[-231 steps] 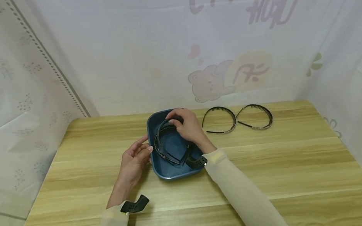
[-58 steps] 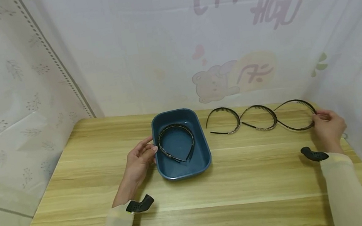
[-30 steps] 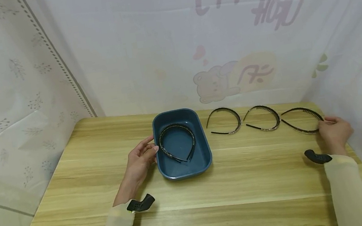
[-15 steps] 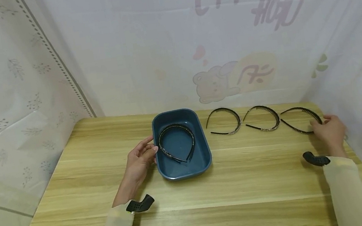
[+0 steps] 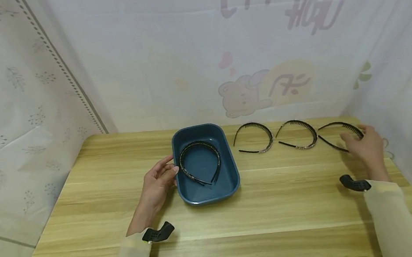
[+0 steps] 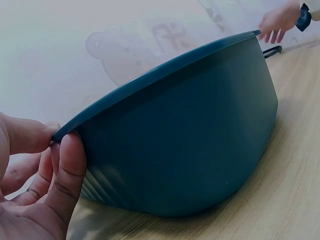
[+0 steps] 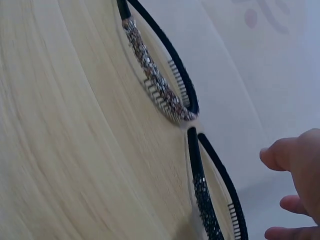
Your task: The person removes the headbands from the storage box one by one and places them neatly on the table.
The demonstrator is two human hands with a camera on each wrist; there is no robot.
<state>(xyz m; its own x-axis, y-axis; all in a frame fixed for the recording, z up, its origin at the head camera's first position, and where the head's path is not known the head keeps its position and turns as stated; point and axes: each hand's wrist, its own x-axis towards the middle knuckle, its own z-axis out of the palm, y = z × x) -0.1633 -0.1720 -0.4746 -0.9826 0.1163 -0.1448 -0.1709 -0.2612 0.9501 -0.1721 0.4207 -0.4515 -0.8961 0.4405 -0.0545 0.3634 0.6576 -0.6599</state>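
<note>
Blk sparkly C-shaped headband (image 7: 204,200) lies nr R grip (image 5: 369,148).

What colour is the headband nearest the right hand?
That headband is black, with a dark glittery stretch; clearest in the right wrist view.

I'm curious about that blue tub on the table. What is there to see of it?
The blue tub is an open-topped, rounded rectangle with deep walls, a slightly projecting rim and a smooth look like plastic. In the left-wrist view, pale stripes show on part of its outer wall. It stands on the wood-patterned table, longer sides running front to back. The left hand pinches its rim. Inside lies at least one dark headband; the exact count is unclear.
</note>
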